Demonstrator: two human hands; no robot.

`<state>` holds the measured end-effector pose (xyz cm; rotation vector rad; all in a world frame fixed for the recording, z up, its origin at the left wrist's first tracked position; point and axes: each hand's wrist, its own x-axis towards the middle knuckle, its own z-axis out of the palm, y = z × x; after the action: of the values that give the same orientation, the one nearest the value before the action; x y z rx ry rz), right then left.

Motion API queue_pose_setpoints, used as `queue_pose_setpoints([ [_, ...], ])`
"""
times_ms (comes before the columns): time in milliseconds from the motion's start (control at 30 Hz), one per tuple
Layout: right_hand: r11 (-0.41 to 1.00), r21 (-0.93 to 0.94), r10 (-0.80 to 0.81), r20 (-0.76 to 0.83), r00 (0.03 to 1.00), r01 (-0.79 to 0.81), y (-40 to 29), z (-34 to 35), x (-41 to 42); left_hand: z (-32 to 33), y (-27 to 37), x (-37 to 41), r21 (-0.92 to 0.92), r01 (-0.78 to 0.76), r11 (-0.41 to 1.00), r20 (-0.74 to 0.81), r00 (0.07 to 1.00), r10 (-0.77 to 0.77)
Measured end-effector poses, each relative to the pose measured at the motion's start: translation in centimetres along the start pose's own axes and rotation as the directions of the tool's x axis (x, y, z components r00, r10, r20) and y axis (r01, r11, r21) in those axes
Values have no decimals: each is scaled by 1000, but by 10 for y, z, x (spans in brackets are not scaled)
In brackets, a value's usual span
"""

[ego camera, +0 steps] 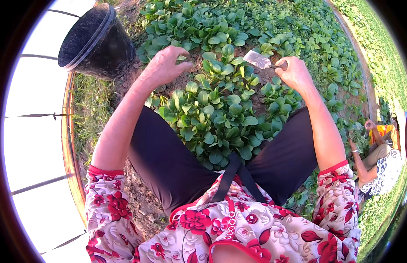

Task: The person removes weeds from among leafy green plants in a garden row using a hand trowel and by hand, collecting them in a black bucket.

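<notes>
My right hand (294, 73) grips a small metal hand tool, its flat pale blade (257, 59) pointing left over bare soil. Across a gap, my left hand (169, 64) hovers over the soil with its thumb and forefinger apart; a small bit of green shows near the fingers, and I cannot tell whether they touch it. Leafy green plants (219, 108) with rounded leaves grow between my hands and down between my knees. More of the same low greens (203, 29) stand beyond both hands.
A black plastic bucket (101, 49) stands tilted in view at the upper left, by grass (91, 108) and a curved edge beside white sheeting (35, 138). At the far right, a co-worker (379, 161) sits among plants, holding greens. A narrow soil strip (367, 75) divides the beds.
</notes>
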<state>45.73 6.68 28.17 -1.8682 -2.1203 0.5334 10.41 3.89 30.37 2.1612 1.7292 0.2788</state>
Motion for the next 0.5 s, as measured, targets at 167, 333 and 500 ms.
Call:
queue_pose_setpoints([
  [167, 984, -174, -23, 145, 989, 49, 6, -6, -19, 63, 36, -4, 7, -79, 997, 291, 954, 74],
  [333, 986, -119, -80, 254, 964, 114, 9, -9, -35, 155, 66, -7, -83, -13, 996, 408, 912, 46],
  [500, 983, -43, -158, 318, 935, 181, 22, -35, -39, 220, 85, 16, 92, 263, 960, 399, 874, -278],
])
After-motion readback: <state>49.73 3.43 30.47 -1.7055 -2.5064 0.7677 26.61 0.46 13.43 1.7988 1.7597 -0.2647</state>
